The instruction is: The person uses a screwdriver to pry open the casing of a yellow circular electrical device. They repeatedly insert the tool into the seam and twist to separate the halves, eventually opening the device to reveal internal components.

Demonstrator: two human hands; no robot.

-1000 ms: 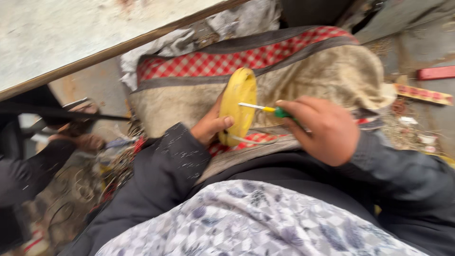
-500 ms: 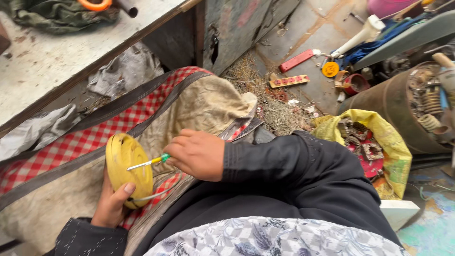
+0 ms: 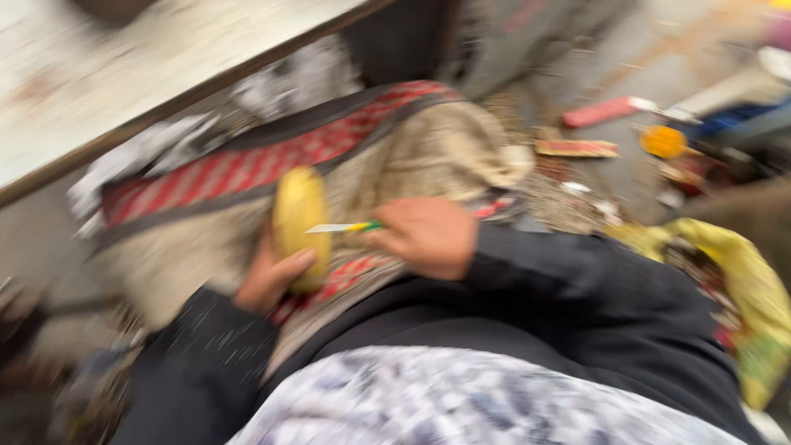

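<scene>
The view is blurred by motion. My left hand (image 3: 272,276) grips a round yellow disc (image 3: 301,222) from below and holds it on edge over a red-checked and beige cloth (image 3: 428,152). My right hand (image 3: 428,235) holds a small screwdriver (image 3: 346,227) with a yellow-green handle. Its metal tip points left and reaches the face of the disc. Both arms wear dark sleeves.
A pale tabletop with a dark edge (image 3: 165,107) runs across the upper left. On the floor to the right lie a red bar (image 3: 601,111), an orange round thing (image 3: 663,142) and a yellow sack (image 3: 741,280) of parts.
The camera has swung back to the left, so the hands and disc now sit nearer the middle. The disc and screwdriver stay in the same hands, tip still at the disc.
</scene>
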